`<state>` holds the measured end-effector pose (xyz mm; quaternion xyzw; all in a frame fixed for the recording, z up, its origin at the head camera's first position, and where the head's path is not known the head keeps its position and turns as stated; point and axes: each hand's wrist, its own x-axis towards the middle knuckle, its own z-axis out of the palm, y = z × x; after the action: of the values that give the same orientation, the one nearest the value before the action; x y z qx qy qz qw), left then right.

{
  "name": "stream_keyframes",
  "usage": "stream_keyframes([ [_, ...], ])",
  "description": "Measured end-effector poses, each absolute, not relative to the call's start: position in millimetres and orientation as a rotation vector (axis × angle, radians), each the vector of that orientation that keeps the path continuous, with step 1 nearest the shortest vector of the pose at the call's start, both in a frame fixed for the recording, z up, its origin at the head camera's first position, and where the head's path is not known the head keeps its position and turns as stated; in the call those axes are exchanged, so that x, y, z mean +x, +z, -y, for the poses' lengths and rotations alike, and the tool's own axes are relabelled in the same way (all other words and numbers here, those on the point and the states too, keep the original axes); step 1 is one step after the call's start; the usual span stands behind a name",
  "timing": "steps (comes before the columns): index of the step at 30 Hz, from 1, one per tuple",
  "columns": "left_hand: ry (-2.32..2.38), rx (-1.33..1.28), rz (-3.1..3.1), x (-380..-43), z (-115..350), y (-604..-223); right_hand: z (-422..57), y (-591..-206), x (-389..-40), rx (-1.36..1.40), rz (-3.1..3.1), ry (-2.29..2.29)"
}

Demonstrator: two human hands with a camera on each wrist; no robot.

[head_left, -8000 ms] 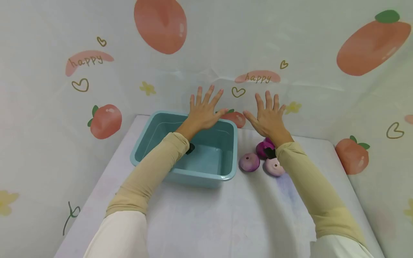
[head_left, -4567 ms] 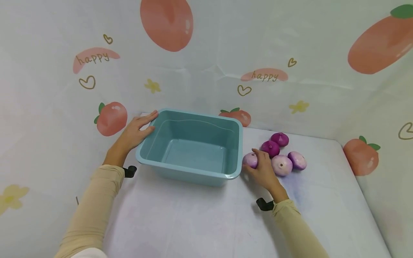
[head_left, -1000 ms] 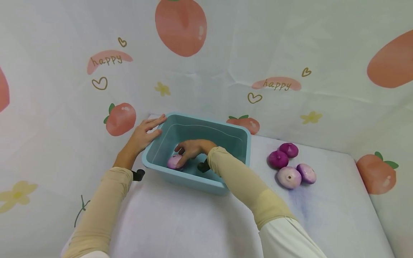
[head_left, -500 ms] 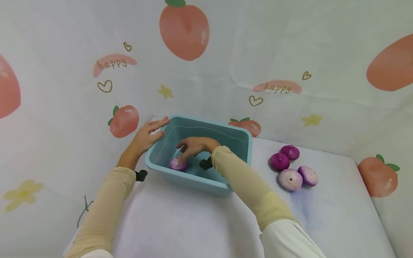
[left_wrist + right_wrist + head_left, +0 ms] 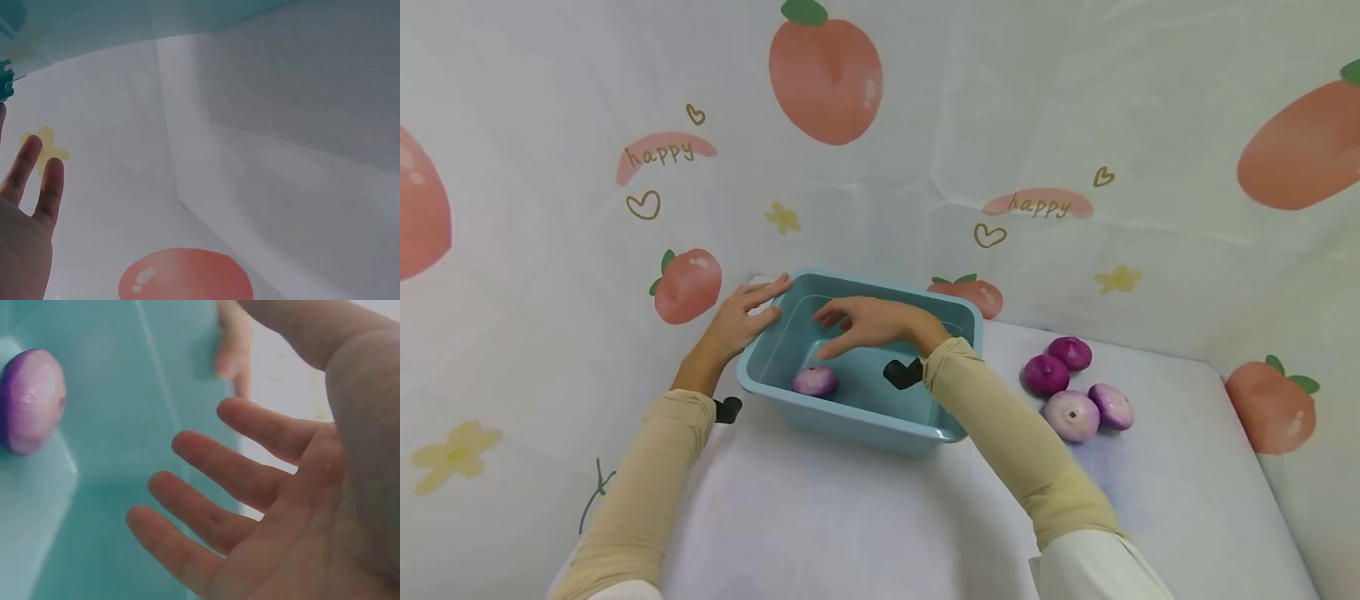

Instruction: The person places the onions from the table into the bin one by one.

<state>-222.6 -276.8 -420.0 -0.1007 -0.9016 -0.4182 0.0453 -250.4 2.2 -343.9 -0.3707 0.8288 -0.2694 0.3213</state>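
A light purple onion (image 5: 816, 382) lies on the bottom of a blue-green plastic basin (image 5: 857, 427), near its front left corner. Above it, inside the basin's outline, my right hand (image 5: 876, 323) hovers with nothing in its grasp. The right wrist view shows that palm (image 5: 294, 537) with fingers apart and relaxed, clear of the onion (image 5: 34, 403). My left hand (image 5: 735, 323) rests at the basin's left rim, fingers extended along it. In the left wrist view, part of the left hand (image 5: 28, 219) shows beneath the basin's wall (image 5: 125, 28).
Right of the basin, two dark purple onions (image 5: 1047, 375) and two paler ones (image 5: 1072, 416) sit close together on the white-covered table (image 5: 850, 517). A printed cloth wall (image 5: 917, 108) rises behind and at both sides.
My right hand carried the pale onion from beside the basin into it. Over the last second it let go and rose up and rightward. My left hand stays at the rim.
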Motion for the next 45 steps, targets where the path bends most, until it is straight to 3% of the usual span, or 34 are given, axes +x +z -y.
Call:
stream_keyframes([
  [8, -1.27, -0.257, 2.766, -220.7, 277.8, -423.1, -57.4, -317.9, -229.6, -0.943, -2.338, -0.869],
  [17, -1.237, -0.247, 2.801, -223.4, 275.9, -420.6, -128.3, -318.0, -207.9, -0.974, -2.52, -1.069],
  [24, -1.236, -0.218, 2.829, -222.7, 275.7, -419.3, -192.8, -333.4, -196.1, -0.796, -2.633, -1.279],
  [34, -1.22, -0.209, 2.858, -222.4, 275.7, -415.7, -282.9, -362.2, -172.2, -0.389, -2.795, -1.191],
  [45, -1.225, -0.196, 2.861, -222.5, 275.3, -414.5, -342.9, -413.9, -163.3, -0.122, -2.929, -1.116],
])
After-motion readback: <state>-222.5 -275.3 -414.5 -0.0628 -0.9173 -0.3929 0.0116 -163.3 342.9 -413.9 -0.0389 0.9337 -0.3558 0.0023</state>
